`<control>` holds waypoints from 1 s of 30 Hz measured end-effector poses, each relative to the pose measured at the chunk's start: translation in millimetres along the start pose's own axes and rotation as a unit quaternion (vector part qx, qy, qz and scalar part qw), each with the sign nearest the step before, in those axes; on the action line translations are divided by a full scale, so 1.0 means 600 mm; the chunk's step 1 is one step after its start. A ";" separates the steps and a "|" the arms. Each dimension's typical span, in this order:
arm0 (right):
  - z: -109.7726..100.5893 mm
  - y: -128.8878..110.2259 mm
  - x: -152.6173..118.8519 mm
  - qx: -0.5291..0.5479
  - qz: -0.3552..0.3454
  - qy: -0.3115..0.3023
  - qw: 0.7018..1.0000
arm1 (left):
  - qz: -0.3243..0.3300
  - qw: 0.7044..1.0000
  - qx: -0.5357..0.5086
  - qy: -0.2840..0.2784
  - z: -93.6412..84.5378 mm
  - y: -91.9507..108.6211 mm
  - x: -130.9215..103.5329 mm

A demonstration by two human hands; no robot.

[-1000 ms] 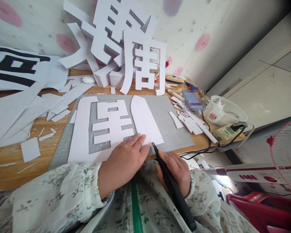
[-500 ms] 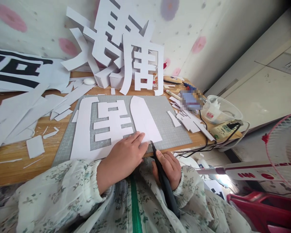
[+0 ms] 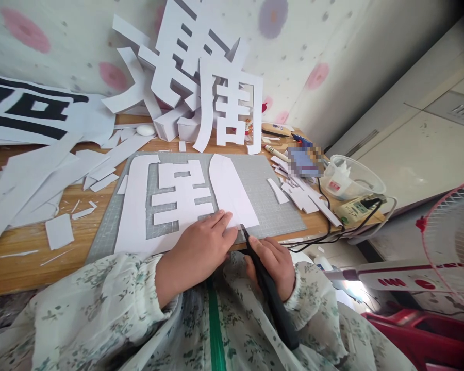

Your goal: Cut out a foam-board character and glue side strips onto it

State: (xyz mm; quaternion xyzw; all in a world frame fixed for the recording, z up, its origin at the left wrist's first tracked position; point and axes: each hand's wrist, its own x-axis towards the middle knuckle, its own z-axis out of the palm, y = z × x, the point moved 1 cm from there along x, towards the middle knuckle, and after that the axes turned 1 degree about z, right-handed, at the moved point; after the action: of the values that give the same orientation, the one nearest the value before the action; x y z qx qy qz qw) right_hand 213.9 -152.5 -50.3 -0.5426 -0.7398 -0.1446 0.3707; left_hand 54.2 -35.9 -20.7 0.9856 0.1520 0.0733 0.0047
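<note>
A white foam-board sheet (image 3: 135, 206), partly cut into a character shape with openings, lies on the grey cutting mat (image 3: 255, 175). My left hand (image 3: 201, 245) rests flat on the board's near right part, fingers stretched out. Close by, my right hand (image 3: 272, 263) is wrapped round a black-handled cutter (image 3: 276, 309). Its thin tip touches the board's near right edge, just right of my left fingers. The handle slants down toward my lap.
Finished white characters (image 3: 232, 103) stand against the wall. Offcuts (image 3: 69, 165) litter the wooden table's left side, with more scraps (image 3: 301, 193) at right. Beyond those are a clear plastic tub (image 3: 355, 178), a power strip (image 3: 358, 208) with black cables, and a fan (image 3: 456, 247).
The cutter's handle end has swung slightly right and my right hand has shifted a little right with it. My left hand stays on the board. The view has moved slightly.
</note>
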 end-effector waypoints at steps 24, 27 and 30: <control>0.020 0.052 0.112 0.034 0.183 0.060 0.981 | 0.025 0.995 0.022 0.097 0.021 -0.004 -0.011; 0.038 0.061 0.119 0.049 0.194 0.039 0.979 | 0.022 0.992 0.023 0.118 0.022 -0.002 -0.011; 0.044 0.065 0.119 0.059 0.208 0.022 0.976 | 0.024 0.991 0.039 0.127 0.016 -0.002 -0.011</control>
State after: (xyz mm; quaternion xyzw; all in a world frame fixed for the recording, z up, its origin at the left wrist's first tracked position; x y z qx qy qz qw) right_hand 229.3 -72.4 -25.3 -0.6584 -0.6096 -0.0326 0.4402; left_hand 49.3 -36.7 -31.4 0.9712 0.1301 0.1918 -0.0552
